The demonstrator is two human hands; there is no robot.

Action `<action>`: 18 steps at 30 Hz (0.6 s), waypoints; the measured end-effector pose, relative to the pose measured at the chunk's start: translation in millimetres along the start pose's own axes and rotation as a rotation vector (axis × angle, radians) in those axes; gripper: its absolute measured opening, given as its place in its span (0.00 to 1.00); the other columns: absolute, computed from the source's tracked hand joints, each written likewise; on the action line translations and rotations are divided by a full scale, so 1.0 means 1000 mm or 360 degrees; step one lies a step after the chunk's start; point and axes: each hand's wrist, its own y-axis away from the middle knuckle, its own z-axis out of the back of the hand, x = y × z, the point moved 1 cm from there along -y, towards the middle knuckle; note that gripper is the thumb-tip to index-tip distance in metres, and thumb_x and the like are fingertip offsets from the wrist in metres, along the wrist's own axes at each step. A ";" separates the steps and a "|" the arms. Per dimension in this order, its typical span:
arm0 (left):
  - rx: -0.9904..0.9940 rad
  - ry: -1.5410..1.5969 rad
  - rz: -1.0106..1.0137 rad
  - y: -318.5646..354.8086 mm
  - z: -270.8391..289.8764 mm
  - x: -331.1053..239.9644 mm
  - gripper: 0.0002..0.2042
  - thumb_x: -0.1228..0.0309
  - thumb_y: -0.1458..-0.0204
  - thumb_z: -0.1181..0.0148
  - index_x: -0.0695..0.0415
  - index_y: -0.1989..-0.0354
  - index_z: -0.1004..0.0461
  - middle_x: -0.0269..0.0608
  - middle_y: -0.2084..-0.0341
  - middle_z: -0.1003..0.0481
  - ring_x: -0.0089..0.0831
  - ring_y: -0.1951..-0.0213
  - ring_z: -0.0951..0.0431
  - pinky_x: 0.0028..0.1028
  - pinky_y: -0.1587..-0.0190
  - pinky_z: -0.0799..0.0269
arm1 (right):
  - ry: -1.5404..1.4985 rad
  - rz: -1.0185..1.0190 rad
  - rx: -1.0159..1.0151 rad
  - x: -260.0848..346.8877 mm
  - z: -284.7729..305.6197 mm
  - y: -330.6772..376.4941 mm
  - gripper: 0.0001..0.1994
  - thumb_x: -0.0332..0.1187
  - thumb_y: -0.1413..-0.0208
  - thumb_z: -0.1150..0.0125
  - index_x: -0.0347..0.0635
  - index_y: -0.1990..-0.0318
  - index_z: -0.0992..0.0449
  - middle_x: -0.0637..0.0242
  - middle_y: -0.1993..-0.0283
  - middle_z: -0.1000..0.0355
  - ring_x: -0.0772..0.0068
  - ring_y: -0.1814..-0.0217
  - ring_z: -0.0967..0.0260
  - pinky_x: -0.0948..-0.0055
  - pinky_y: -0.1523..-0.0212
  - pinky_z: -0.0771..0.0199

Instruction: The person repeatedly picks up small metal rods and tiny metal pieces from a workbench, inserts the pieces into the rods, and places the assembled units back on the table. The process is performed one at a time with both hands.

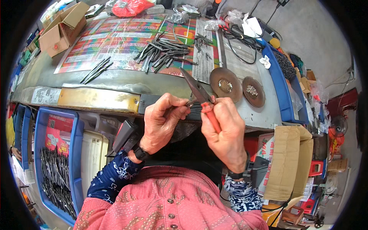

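Note:
My left hand (161, 120) is closed in a pinch near the bench's front edge. Between its thumb and forefinger is a small dark thing, too hidden to name. My right hand (229, 132) wraps round the red-gripped pliers (196, 87), whose dark, tapering jaws point up and to the left. The fingertips of both hands are close together, with a small gap between them. Several thin dark strips (196, 109) show between the hands. Just beyond my right hand sit two round brown dishes, the larger dish (215, 92) and the smaller dish (259, 100), each with small shiny bits inside.
A pile of black strips (163, 51) lies on a colourful printed sheet (103, 40); a few strips (96, 71) lie apart. Blue bins stand left (78, 161) and right (274, 73). Cardboard boxes are at far left (63, 32) and lower right (281, 163). Black cables (237, 50) curl at the back right.

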 end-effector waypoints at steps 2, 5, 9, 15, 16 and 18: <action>0.0000 0.0027 -0.0009 -0.003 0.000 0.001 0.03 0.82 0.45 0.42 0.66 0.64 0.29 0.37 0.73 0.24 0.18 0.73 0.27 0.18 0.68 0.30 | -0.0055 0.0017 0.0015 -0.005 0.010 0.005 0.08 0.26 0.52 0.37 0.37 0.65 0.28 0.54 0.66 0.33 0.50 0.63 0.32 0.60 0.64 0.30; 0.0005 0.0014 -0.0004 0.001 0.001 0.000 0.03 0.81 0.44 0.42 0.65 0.63 0.29 0.37 0.73 0.24 0.18 0.73 0.27 0.18 0.69 0.30 | -0.0206 -0.0022 -0.0125 -0.007 0.018 0.007 0.07 0.23 0.52 0.37 0.35 0.64 0.27 0.55 0.66 0.31 0.53 0.63 0.30 0.64 0.63 0.29; -0.0004 0.0002 -0.0045 0.001 0.001 0.001 0.03 0.81 0.45 0.42 0.65 0.63 0.28 0.37 0.74 0.24 0.18 0.74 0.27 0.18 0.69 0.29 | -0.0040 -0.0091 -0.0341 0.003 0.036 0.008 0.06 0.22 0.52 0.37 0.34 0.66 0.26 0.54 0.62 0.28 0.60 0.63 0.28 0.69 0.61 0.29; -0.0011 0.0039 -0.0056 0.000 -0.001 0.002 0.03 0.82 0.45 0.42 0.65 0.64 0.28 0.37 0.74 0.24 0.18 0.73 0.27 0.18 0.69 0.30 | -0.0062 -0.0049 -0.0411 0.008 0.024 0.010 0.07 0.25 0.52 0.37 0.35 0.66 0.28 0.53 0.62 0.29 0.58 0.64 0.29 0.66 0.63 0.28; -0.0012 0.0043 -0.0052 0.000 -0.001 0.002 0.03 0.83 0.45 0.42 0.65 0.64 0.28 0.37 0.74 0.24 0.18 0.73 0.27 0.18 0.69 0.30 | 0.0100 0.0082 -0.0199 0.006 0.015 0.009 0.08 0.25 0.52 0.37 0.36 0.65 0.28 0.53 0.63 0.30 0.56 0.65 0.30 0.64 0.64 0.29; 0.0016 -0.0075 -0.0032 0.003 -0.001 0.001 0.03 0.83 0.45 0.43 0.65 0.64 0.29 0.37 0.73 0.24 0.18 0.73 0.27 0.18 0.68 0.30 | -0.0012 -0.0139 0.0014 -0.001 0.002 0.009 0.08 0.24 0.53 0.38 0.36 0.64 0.29 0.54 0.66 0.34 0.50 0.67 0.33 0.60 0.67 0.31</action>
